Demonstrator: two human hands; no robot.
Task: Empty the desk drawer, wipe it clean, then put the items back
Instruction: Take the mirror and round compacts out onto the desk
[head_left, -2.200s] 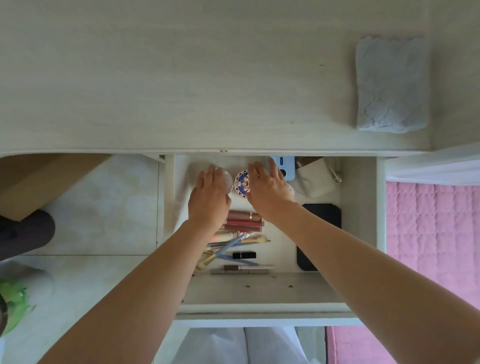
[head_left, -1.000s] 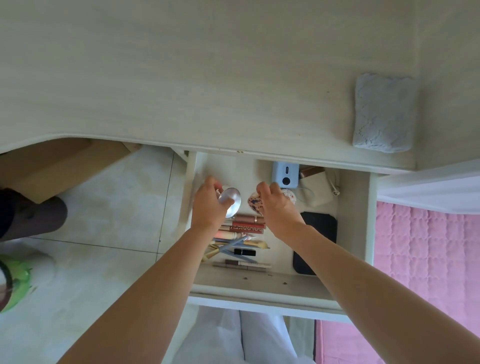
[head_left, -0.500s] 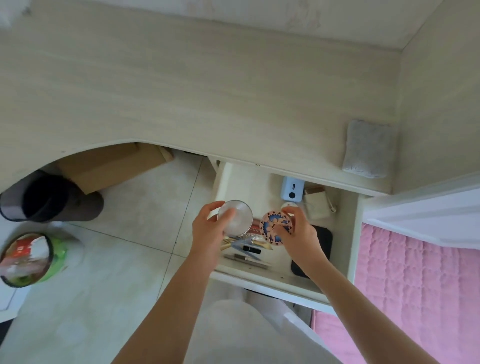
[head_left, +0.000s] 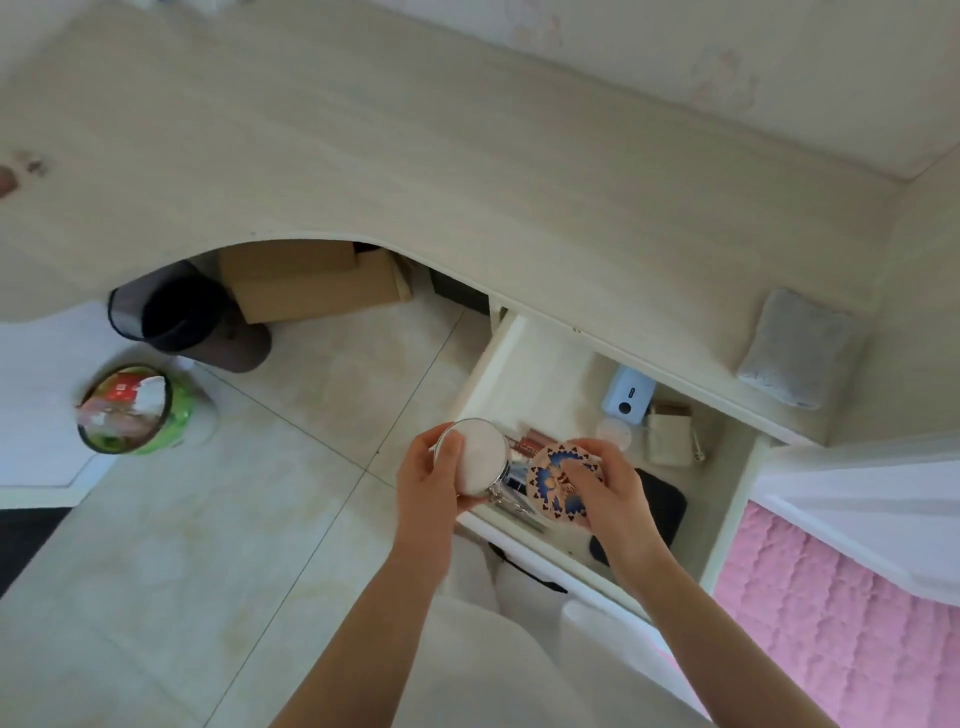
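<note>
The white desk drawer (head_left: 498, 358) stands pulled out under the pale desk top (head_left: 467, 171). Above its front left part, my left hand (head_left: 428, 480) grips a round silver-rimmed mirror (head_left: 475, 460). Beside it my right hand (head_left: 608, 486) holds a round patterned blue-and-pink compact (head_left: 553, 486). Inside the drawer lie a blue power bank (head_left: 627, 397), a white charger block (head_left: 669, 434), a small white round lid (head_left: 613, 431), a black pad (head_left: 660, 506) and several lip glosses (head_left: 524, 439), partly hidden by my hands.
A folded grey cloth (head_left: 795, 348) lies on the desk at the right. Under the desk sit a cardboard box (head_left: 306, 283) and a dark bin (head_left: 171, 312); a green-rimmed bin (head_left: 130, 410) stands on the tiled floor. A pink quilt (head_left: 852, 613) is at the right.
Both hands reached to the drawer's back, took hold of the mirror and the compact, and lifted them up and toward me. My view swung left and upward.
</note>
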